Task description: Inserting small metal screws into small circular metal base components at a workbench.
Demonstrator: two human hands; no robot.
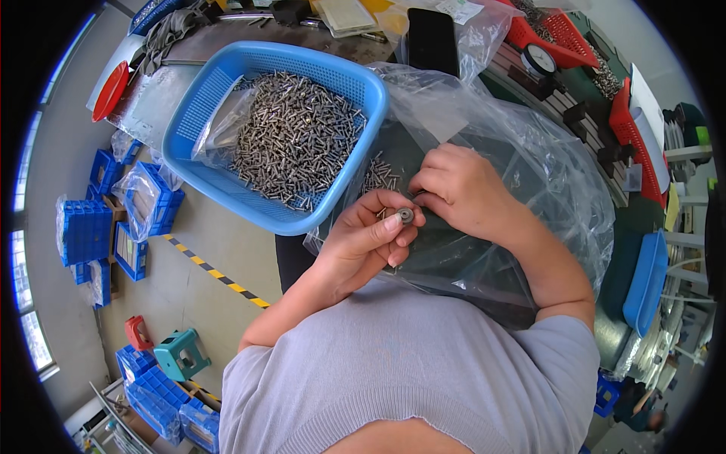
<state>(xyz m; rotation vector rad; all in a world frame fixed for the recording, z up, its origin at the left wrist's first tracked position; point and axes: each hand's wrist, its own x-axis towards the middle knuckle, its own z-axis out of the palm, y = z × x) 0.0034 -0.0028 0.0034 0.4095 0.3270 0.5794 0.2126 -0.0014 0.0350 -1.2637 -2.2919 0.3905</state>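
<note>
My left hand (368, 236) is closed around a small round metal part with a hole in its middle (406, 216), held between thumb and fingers. My right hand (465, 191) meets it from the right, thumb and fingertips pinched together; whatever they hold, if anything, is hidden. Just beyond the hands lies a small pile of metal pins (380, 175) on the dark bench. To the left stands a blue plastic basket (276, 216), holding a heap of similar small metal pins (299, 136) and a clear plastic bag (227, 125).
Clear plastic sheeting (544, 174) spreads under and right of my hands. A black phone (432, 41) lies beyond them. Farther right are a dial gauge (538, 60), red baskets (635, 136) and a blue tray (646, 284). Blue crates (85, 231) and a teal stool (181, 354) stand on the floor.
</note>
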